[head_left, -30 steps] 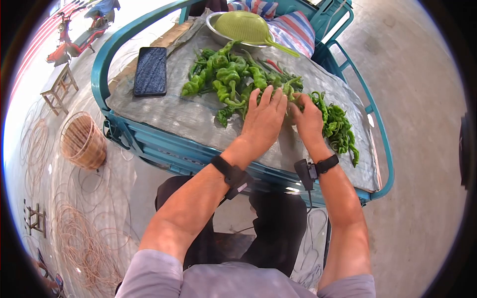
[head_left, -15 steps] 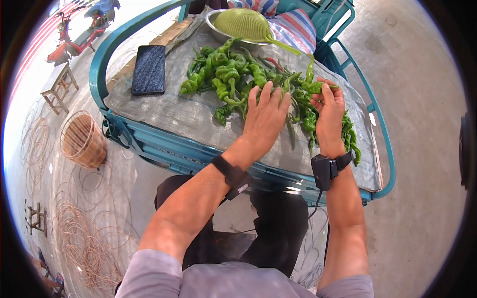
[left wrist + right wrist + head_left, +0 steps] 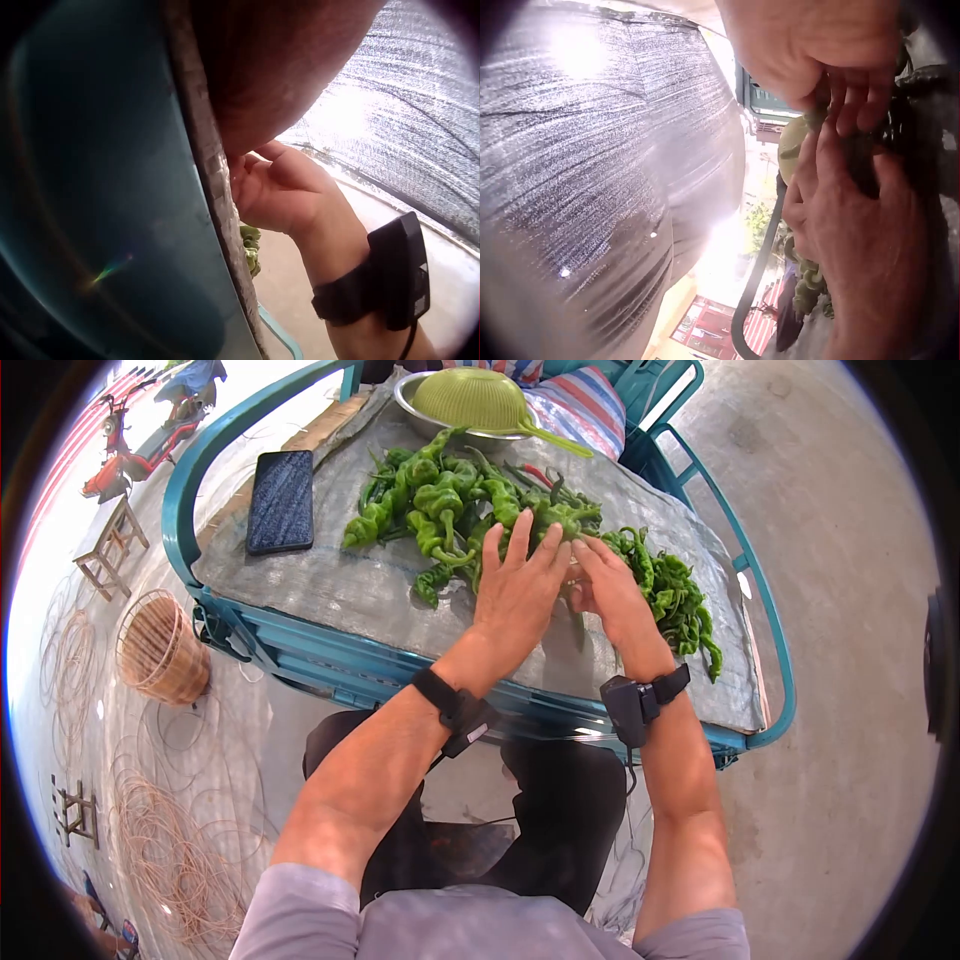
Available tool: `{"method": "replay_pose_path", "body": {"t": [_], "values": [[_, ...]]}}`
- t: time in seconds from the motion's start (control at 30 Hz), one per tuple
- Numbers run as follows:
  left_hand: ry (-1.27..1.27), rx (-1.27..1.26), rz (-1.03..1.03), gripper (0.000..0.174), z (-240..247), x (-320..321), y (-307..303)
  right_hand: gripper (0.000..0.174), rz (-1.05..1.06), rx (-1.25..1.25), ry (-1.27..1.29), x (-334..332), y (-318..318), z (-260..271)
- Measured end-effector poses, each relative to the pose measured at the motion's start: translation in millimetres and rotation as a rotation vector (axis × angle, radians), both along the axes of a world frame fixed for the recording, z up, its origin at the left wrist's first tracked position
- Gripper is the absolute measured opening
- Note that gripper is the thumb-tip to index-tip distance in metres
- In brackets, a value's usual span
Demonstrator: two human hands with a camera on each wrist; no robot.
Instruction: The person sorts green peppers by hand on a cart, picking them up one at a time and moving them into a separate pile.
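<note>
Over the near edge of a heap of green peppers (image 3: 440, 505), my left hand (image 3: 517, 595) lies with its fingers extended and spread. My right hand (image 3: 612, 592) is beside it, its fingertips meeting the left fingertips. In the right wrist view the right hand (image 3: 817, 45) has bent fingers, and a greenish pepper piece (image 3: 819, 109) shows at its thumb and fingertips. Most of that pepper is hidden by the fingers. The left hand (image 3: 862, 232) reaches up to the same spot. A second pile of curly green peppers (image 3: 680, 600) lies right of the right hand.
Grey sheeting (image 3: 370, 600) covers the teal cart bed, bordered by a teal rail (image 3: 180, 500). A phone (image 3: 280, 502) lies at the left. Behind the peppers, a yellow-green colander (image 3: 470, 402) sits on a metal bowl (image 3: 405, 395). A red pepper (image 3: 537, 475) lies among the green ones.
My right hand carried a pepper to the right half a second ago; it is back beside the left hand. The left hand stays at the heap. The head view has shifted slightly.
</note>
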State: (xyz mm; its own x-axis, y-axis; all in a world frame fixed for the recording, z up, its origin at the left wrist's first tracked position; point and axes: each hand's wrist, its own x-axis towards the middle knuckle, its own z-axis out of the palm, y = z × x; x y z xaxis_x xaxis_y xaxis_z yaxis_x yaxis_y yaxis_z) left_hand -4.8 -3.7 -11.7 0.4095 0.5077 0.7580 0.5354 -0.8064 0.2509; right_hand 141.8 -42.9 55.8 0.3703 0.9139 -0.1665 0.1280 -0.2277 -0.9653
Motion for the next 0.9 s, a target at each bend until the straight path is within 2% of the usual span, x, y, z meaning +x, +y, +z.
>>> {"method": "replay_pose_path", "body": {"t": [0.1,0.2,0.33,0.43,0.53,0.63,0.83,0.9], "values": [[0.010,-0.007,0.002,0.050,0.6,1.5,-0.3,0.038,-0.040,0.024,-0.337,15.2,0.5,-3.6],[0.016,0.005,0.018,0.046,-1.9,2.1,0.0,0.038,-0.312,0.190,-1.046,31.5,-1.5,-1.1],[-0.013,-0.003,0.017,0.045,-1.7,3.4,0.1,0.034,-0.347,0.003,-1.425,34.9,-1.9,0.4],[-0.017,-0.005,0.001,0.044,-1.1,0.9,-0.5,0.034,-0.221,-0.164,-1.410,40.1,2.0,-1.0],[-0.026,-0.002,-0.009,0.044,0.0,0.2,0.1,0.031,-0.231,-0.146,-1.393,45.2,4.3,-9.3],[-0.029,-0.005,-0.010,0.043,0.3,-0.2,-0.2,0.031,-0.252,-0.024,-1.420,41.2,2.1,-16.5],[-0.027,-0.010,-0.010,0.041,0.5,-0.2,-0.4,0.040,-0.149,-0.092,-1.575,42.6,8.8,-10.5],[-0.021,-0.011,-0.011,0.041,1.2,-0.4,-0.7,0.039,-0.254,-0.095,-1.445,45.2,9.0,-6.7]]}}
